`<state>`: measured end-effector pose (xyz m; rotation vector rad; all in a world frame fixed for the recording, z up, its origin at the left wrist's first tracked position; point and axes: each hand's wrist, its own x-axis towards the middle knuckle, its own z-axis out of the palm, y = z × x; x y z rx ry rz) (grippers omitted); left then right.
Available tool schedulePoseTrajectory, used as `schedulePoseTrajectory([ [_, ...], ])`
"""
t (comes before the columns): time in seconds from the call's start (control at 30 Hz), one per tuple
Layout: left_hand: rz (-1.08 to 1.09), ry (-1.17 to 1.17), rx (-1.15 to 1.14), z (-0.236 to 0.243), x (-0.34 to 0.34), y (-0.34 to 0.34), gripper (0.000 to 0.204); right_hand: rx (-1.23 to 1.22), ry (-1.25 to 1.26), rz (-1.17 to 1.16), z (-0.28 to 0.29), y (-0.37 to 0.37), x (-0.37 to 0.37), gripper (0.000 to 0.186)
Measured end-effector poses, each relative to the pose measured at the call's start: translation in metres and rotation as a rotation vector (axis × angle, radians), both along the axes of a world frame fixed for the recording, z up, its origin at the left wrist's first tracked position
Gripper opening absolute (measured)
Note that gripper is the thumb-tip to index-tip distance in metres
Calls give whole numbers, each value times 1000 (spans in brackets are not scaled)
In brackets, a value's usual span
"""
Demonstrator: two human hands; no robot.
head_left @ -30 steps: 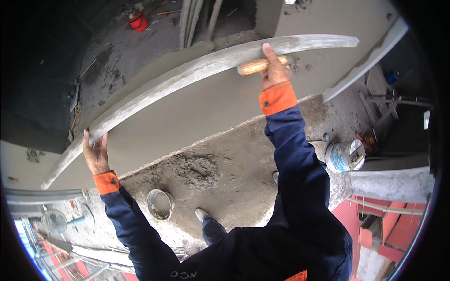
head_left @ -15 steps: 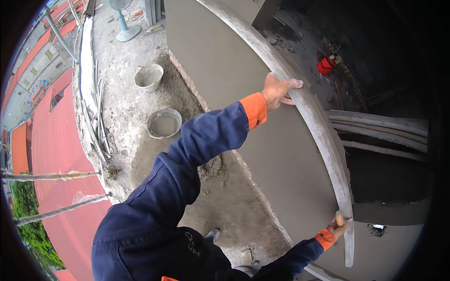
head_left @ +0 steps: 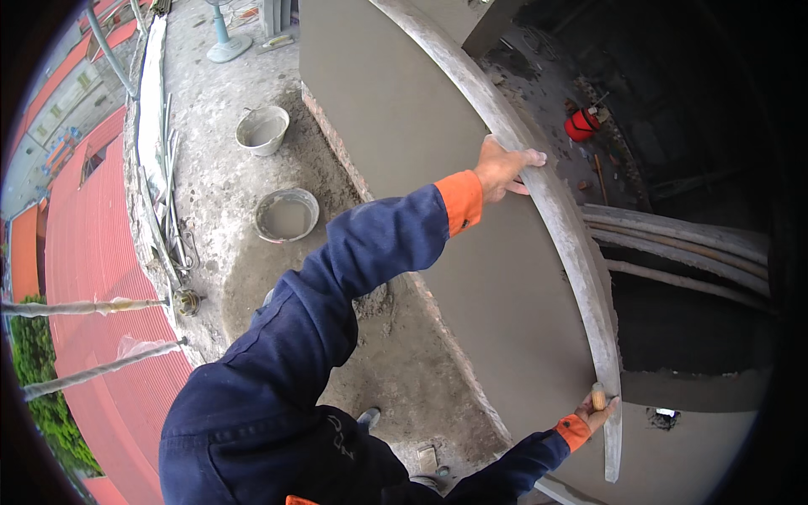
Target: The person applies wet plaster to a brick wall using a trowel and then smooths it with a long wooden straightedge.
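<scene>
A long grey straightedge bar (head_left: 562, 236) lies against a freshly plastered grey wall (head_left: 438, 109). My left hand (head_left: 503, 167) grips the bar's edge about halfway along, its arm in a blue sleeve with an orange cuff. My right hand (head_left: 596, 412) holds the bar near its lower end and also has a small wooden handle (head_left: 598, 396) in its grip. Wet mortar coats the bar.
Two mortar buckets (head_left: 263, 130) (head_left: 286, 215) stand on the rough concrete floor (head_left: 210, 168). Mortar spill lies at the wall's foot. A red container (head_left: 581, 124) and grey pipes (head_left: 673, 236) are beyond the wall. The slab edge, rods (head_left: 84, 307) and a red roof (head_left: 101, 252) are at left.
The view has swung round from one second ago, so the bar now runs top to bottom. Since half a second ago both hands have stayed on the bar in about the same places.
</scene>
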<state>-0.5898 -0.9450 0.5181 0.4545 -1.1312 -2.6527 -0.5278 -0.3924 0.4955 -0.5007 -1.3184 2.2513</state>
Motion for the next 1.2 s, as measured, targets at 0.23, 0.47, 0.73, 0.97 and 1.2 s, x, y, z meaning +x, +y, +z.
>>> schedulePoseTrajectory([
  [0.23, 61, -23, -68, 2, 2, 1, 72, -24, -10, -57, 5, -10, 2, 55],
  [0.47, 45, -1, -59, 2, 2, 1, 86, -14, -15, -36, 5, -11, 2, 52],
  [0.73, 47, 38, -51, 2, 3, 1, 78, 14, -50, -46, 4, -6, 2, 47],
  [0.97, 34, 41, -45, 2, 2, 1, 72, -21, -19, -23, 4, -10, 2, 46],
  [1.2, 13, 34, -65, 5, 2, -1, 77, -39, -7, -43, 1, -3, -2, 49],
])
